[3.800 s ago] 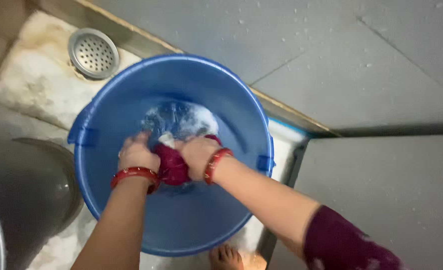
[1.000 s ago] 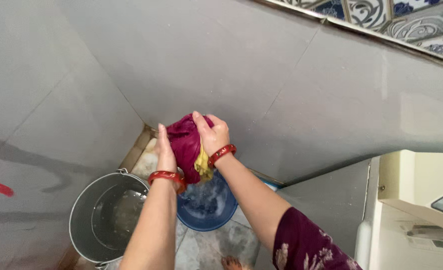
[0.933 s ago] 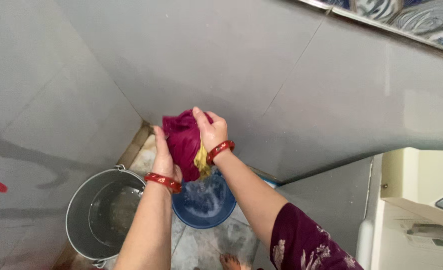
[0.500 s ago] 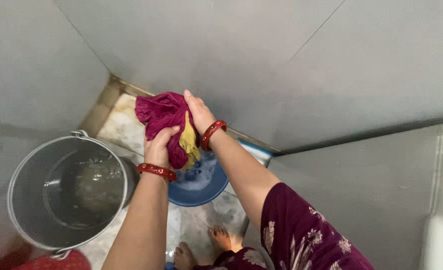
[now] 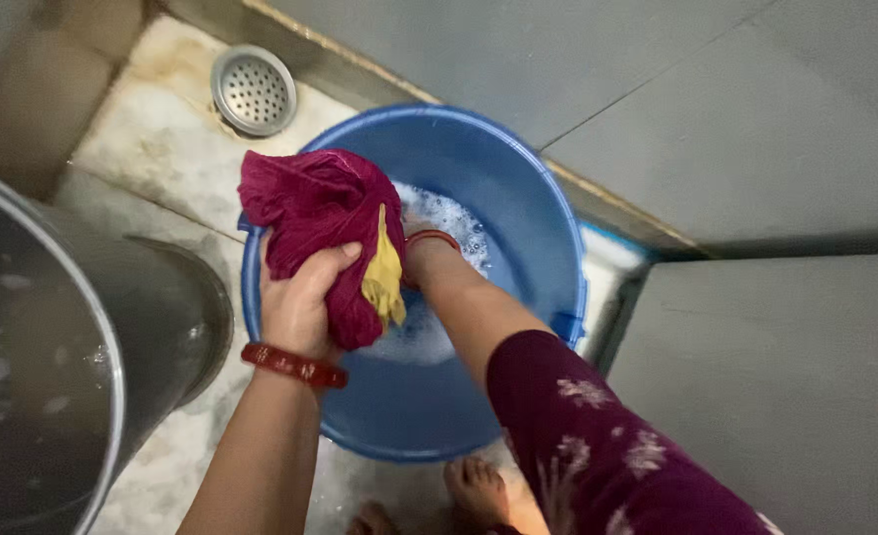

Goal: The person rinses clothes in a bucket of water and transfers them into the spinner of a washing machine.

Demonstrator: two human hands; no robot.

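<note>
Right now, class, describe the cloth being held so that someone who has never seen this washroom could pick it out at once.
Find the big blue tub of soapy water on the floor, beside the steel bucket. Just above the tub's left rim, the left hand grips a bunched wet cloth. It is the only deep maroon bundle there, with a yellow strip hanging from its right side.

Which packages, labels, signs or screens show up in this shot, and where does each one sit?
None are in view. The shot holds only a blue tub of soapy water, a steel bucket at the left, a round metal floor drain, and a wet maroon cloth gripped in the left hand.
</note>
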